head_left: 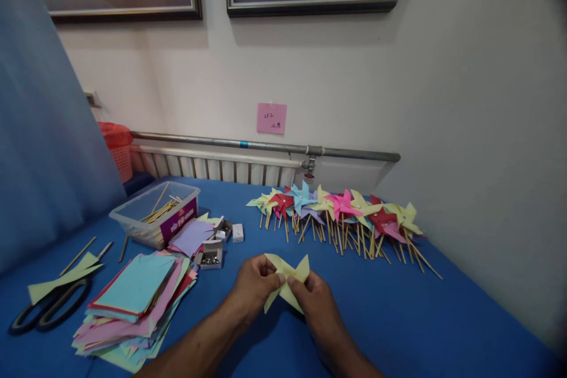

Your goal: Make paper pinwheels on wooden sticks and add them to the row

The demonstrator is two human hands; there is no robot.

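A pale yellow paper pinwheel (289,292) is held just above the blue table, its points folded toward the centre. My left hand (253,284) pinches it from the left with the thumb near the middle. From the right, my right hand (316,301) grips it, thumb also pressed at the centre. No stick shows on this pinwheel; whether a pin sits under the thumbs is hidden. Left of my hands, a small open box (209,255) holds shiny metal pins. A stack of coloured paper sheets (133,295) lies nearer the left.
Finished pinwheels on sticks (343,209) lie in a row at the back right. A plastic tub (155,212) holds wooden sticks. Black-handled scissors (53,307) lie far left under a yellow paper piece (66,279). A small white box (238,233) stands behind the pins.
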